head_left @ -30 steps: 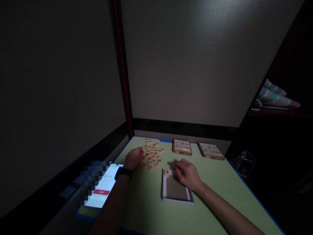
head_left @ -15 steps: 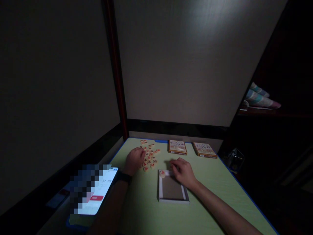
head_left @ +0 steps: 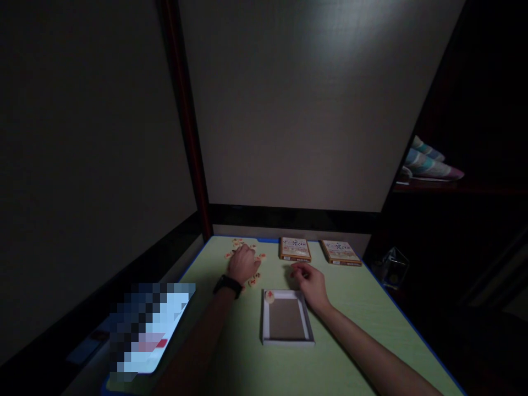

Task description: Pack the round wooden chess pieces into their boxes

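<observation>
My left hand (head_left: 244,264), with a dark band on its wrist, lies back-up over a loose cluster of round Chinese chess pieces (head_left: 252,281). Its fingertips point down among them and are hidden, so their grip does not show. My right hand (head_left: 311,283) hovers beside the far right corner of a shallow open box (head_left: 264,322). Thumb and fingers are curled together there, and whatever may be between them cannot be made out. One chess piece with a red character (head_left: 269,297) sits in the box's far left corner.
Two flat orange-edged boxes, a left one (head_left: 295,249) and a right one (head_left: 340,252), lie along the table's far edge. A lit phone or tablet (head_left: 165,330), partly pixelated, is at the near left. Walls rise behind and left of the green table (head_left: 350,341).
My left hand has moved right and farther over the cluster, covering many of the pieces. My right hand stays almost in place by the box. The view has shifted slightly.
</observation>
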Demonstrator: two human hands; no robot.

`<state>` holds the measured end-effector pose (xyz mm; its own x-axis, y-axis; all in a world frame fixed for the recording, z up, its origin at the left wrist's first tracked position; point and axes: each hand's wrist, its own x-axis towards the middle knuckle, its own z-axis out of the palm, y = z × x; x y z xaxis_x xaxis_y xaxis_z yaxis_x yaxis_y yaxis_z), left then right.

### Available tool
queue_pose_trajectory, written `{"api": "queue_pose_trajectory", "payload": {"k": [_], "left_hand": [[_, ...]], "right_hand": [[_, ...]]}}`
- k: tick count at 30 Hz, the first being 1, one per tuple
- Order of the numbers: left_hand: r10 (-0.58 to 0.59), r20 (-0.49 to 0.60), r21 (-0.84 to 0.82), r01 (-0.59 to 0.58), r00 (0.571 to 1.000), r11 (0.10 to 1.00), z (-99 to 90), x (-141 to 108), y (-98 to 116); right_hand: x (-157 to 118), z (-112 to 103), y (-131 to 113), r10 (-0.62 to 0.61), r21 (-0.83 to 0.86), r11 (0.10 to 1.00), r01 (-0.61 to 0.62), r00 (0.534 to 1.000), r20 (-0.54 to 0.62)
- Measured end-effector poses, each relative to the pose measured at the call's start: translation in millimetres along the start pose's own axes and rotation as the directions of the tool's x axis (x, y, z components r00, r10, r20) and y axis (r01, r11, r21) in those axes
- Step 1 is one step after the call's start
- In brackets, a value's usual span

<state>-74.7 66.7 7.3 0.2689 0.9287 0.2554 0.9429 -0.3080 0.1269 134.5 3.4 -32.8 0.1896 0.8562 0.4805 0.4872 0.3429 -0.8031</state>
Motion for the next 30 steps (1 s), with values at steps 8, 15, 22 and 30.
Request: {"api": "queue_pose_trajectory", "payload": {"k": [8, 15, 22, 30], "left_hand": [[-0.005, 0.051, 0.021, 0.004, 0.999, 1.000, 8.2, 17, 2], [-0.180, 0.034, 0.054, 0.178, 0.983, 0.983, -9.8, 34, -31], [-0.268, 0.101, 0.091, 0.260, 0.958, 0.961, -7.5, 53, -57], [-0.246, 0.100, 0.104, 0.236, 0.964, 0.966, -4.3, 57, -58]], "right_hand": [[-1, 1, -2, 0.069, 0.032, 0.997, -0.069, 0.998, 0.013], [-2, 0, -3, 0.109, 0.048, 0.993, -0.111, 0.993, 0.042], [-3, 2, 0, 0.130, 0.095, 0.986, -0.135, 0.989, 0.064], [-4, 1, -2, 0.147, 0.105, 0.982, -0.155, 0.986, 0.079]]}}
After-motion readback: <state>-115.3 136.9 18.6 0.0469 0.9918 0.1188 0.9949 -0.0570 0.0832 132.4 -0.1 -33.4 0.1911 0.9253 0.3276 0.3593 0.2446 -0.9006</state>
